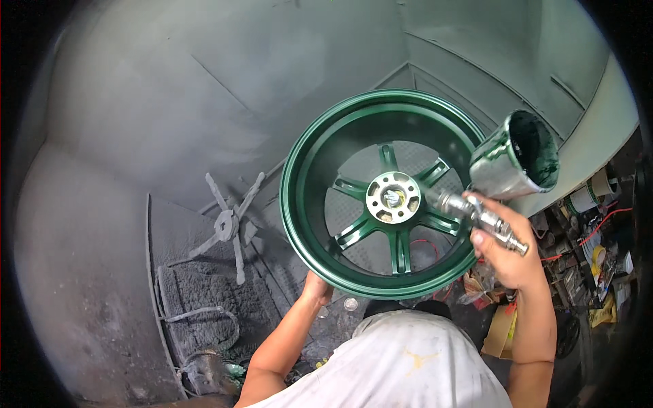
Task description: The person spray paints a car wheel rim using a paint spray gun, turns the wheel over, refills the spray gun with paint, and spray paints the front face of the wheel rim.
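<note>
Wheel [393,179], green with a pale hub, is placed at the middle of the scene, its spoked inside turned upward. Its near left rim is touched from beneath by the left hand [317,288]; whether those fingers are clenched cannot be told, as they are hidden by the rim. A metal spray gun [484,221] is grasped in the curled fingers of the right hand [509,255], its nozzle pointed left toward the hub. The wheel's right rim is partly blocked from view by the gun and its green-stained cup [495,168]. To the left, a grey cross-shaped stand [225,226] is seen before the grey wall [204,109]. At the near right, a cardboard box [501,330], a red hose [604,218] and yellow packages [603,314] are strewn; any print there is too small to be read.
</note>
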Demonstrator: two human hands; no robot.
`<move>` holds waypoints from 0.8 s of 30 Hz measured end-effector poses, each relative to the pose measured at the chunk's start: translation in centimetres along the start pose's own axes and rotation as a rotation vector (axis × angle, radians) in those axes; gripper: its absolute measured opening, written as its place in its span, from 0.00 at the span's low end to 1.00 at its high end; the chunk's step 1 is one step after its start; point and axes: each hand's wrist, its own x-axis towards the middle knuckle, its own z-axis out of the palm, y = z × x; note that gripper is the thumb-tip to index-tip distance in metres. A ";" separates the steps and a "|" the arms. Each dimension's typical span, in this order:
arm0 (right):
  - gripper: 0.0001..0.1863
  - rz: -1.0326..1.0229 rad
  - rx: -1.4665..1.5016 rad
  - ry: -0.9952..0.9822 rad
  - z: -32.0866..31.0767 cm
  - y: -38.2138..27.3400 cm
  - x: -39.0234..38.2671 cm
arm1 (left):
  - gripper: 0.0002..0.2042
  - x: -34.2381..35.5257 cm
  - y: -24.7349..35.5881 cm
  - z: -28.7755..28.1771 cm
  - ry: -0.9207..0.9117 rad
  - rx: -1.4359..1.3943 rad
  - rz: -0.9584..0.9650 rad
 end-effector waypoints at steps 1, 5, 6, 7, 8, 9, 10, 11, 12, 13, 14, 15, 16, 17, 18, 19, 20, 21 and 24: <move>0.27 -0.015 0.001 0.047 -0.2 0.3 0.3 | 0.14 -0.3 -0.1 0.2 0.005 0.019 -0.014; 0.28 -0.085 -0.095 0.207 -0.5 1.6 0.6 | 0.12 -1.6 -0.5 1.2 0.039 0.017 -0.054; 0.28 -0.047 -0.064 0.178 -0.5 1.6 0.5 | 0.12 -2.0 -0.6 1.4 0.040 0.017 -0.054; 0.28 -0.007 -0.032 0.148 -0.4 1.6 0.4 | 0.12 -2.4 -0.7 1.7 0.047 0.023 -0.056; 0.28 0.087 0.011 0.081 -0.3 1.1 0.0 | 0.12 -2.7 -1.0 1.8 0.054 0.029 -0.059; 0.28 0.107 -0.013 0.014 -0.3 1.0 -0.7 | 0.12 -2.7 -1.6 1.4 0.054 0.031 -0.059; 0.27 0.097 0.008 -0.060 -0.1 1.1 -1.1 | 0.14 -2.6 -2.3 0.9 0.012 0.022 -0.086; 0.27 0.087 0.029 -0.134 0.1 1.1 -1.4 | 0.16 -2.5 -2.9 0.6 -0.030 0.013 -0.113; 0.27 0.163 0.090 -0.222 0.4 0.3 -1.5 | 0.16 -3.0 -3.1 1.1 -0.024 0.016 -0.113; 0.26 0.092 0.006 -0.288 0.4 0.1 -1.5 | 0.16 -4.0 -3.1 2.1 -0.029 0.030 -0.098; 0.26 0.097 0.011 -0.307 0.5 0.3 -1.6 | 0.16 -4.5 -3.3 2.9 -0.035 0.043 -0.083; 0.26 0.098 0.016 -0.331 0.7 0.6 -1.5 | 0.16 -4.5 -3.9 3.0 -0.035 0.046 -0.082; 0.26 0.097 0.018 -0.330 1.0 0.9 -1.2 | 0.13 -4.6 -4.7 3.0 -0.032 0.007 -0.118; 0.26 0.024 -0.037 -0.260 1.3 1.1 -0.9 | 0.10 -4.8 -5.3 3.1 -0.028 -0.033 -0.154; 0.25 -0.049 -0.093 -0.192 1.4 1.2 -0.5 | 0.07 -5.0 -5.8 3.3 -0.033 -0.066 -0.196; 0.25 0.068 -0.123 -0.200 1.0 0.1 -0.3 | 0.07 -5.3 -6.1 3.4 -0.032 -0.067 -0.195; 0.25 0.027 -0.104 -0.149 1.0 0.8 0.0 | 0.07 -5.6 -6.4 3.4 -0.069 -0.056 -0.232; 0.25 -0.012 -0.084 -0.095 1.0 1.5 0.2 | 0.07 -5.9 -6.5 3.3 -0.109 -0.043 -0.271; 0.25 0.000 -0.072 0.019 0.5 1.9 0.2 | 0.14 -5.8 -6.8 2.6 -0.134 -0.079 -0.277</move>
